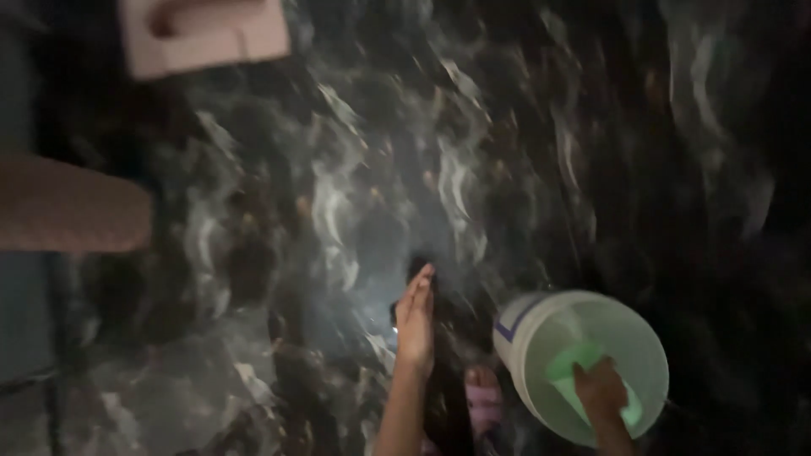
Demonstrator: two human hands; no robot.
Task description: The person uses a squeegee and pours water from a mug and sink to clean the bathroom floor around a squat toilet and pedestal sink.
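So your right hand [601, 387] grips a green cloth [583, 371] inside the white round plastic bucket [541, 325], left hand [416, 317] open and empty over the dark marbled floor [507, 169], wiping not started

Bucket label: a small mark with a blue outline on the white outer wall of the bucket [581, 359], at its upper left side near the rim; its face is pale, and the blur hides anything printed on it.
Pale box: a flat pinkish-white box [203, 34] at the top left edge of the view, rectangular, cut off by the frame, with a seam or flap line across its face; it is too blurred to tell what kind of package it is.
Signs: none in view.
Screens: none in view.
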